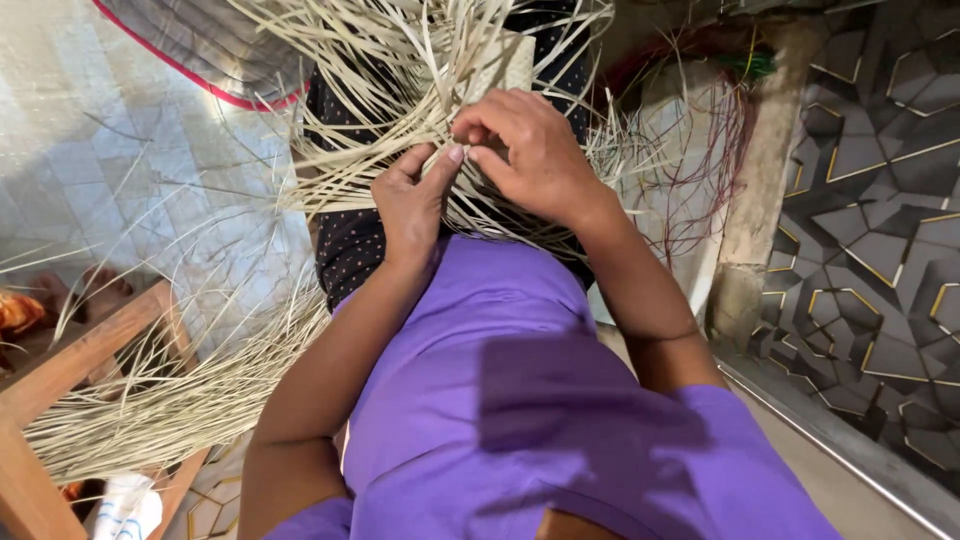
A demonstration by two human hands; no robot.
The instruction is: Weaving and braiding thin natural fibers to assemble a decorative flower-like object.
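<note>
My left hand (412, 200) and my right hand (530, 150) meet over a partly woven piece of pale straw strips (400, 80) lying on my lap. Both hands pinch thin strips where the thumbs and fingertips touch, near the middle of the weave. Loose strip ends fan out from the woven part in every direction. My purple shirt (520, 400) fills the lower part of the view, and dark dotted cloth (350, 245) covers my legs under the weave.
A bundle of loose straw strips (150, 410) lies over a wooden stool frame (70, 365) at lower left. Red and green strands (715, 110) hang by a post (755, 190) on the right. A dark patterned wall (880, 200) stands further right. Pale tiled floor (120, 150) lies at left.
</note>
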